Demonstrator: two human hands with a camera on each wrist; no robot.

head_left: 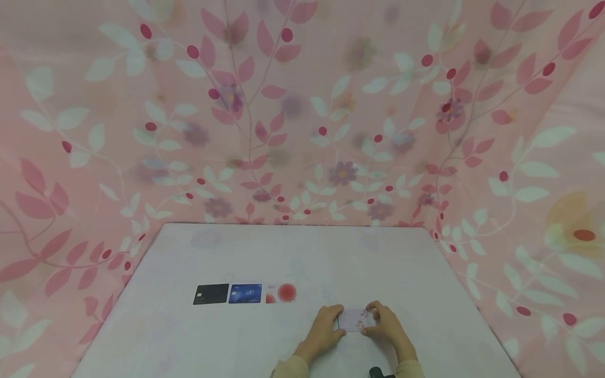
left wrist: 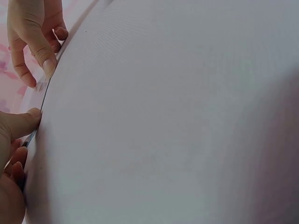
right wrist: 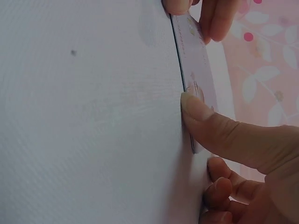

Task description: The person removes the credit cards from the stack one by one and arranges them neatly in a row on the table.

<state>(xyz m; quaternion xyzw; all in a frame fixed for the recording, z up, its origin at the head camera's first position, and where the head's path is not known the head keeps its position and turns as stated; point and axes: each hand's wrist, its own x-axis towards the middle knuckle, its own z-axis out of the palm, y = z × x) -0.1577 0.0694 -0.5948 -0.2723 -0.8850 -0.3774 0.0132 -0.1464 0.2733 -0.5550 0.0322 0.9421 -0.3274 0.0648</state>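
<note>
A pale lilac card with a pink floral print (head_left: pixel 351 320) lies flat near the front of the table, with a dark line along its edge in the right wrist view. My left hand (head_left: pixel 321 328) grips its left end, thumb at the near edge and fingers at the far one. At the other end, my right hand (head_left: pixel 386 328) pinches it the same way, its thumb (right wrist: pixel 198 108) on the near edge. Further left lie three cards in a row: a black card (head_left: pixel 212 294), a blue card marked VIP (head_left: pixel 246 294) and a white card with a red circle (head_left: pixel 281 293).
The white table (head_left: pixel 264 252) is bounded at the back and sides by pink floral cloth (head_left: pixel 302 142). A small black object (head_left: pixel 376 372) shows at the bottom edge, by the right sleeve (head_left: pixel 409 369).
</note>
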